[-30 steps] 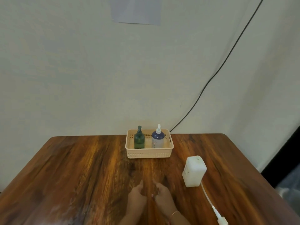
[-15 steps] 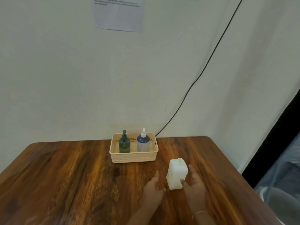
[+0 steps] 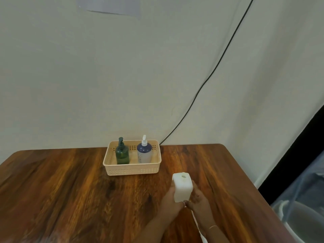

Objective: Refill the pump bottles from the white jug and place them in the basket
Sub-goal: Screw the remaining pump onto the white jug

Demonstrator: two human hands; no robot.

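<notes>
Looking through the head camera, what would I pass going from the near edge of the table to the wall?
The two hands, left and right → white plastic jug held between them → beige perforated basket → green pump bottle and blue pump bottle standing inside → black cable on the wall.

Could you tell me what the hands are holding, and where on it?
Both hands, left and right, clasp the white jug by its lower sides.

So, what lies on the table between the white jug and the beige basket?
Nothing: in the head view only bare brown wooden table shows between the white plastic jug and the beige perforated basket.
</notes>
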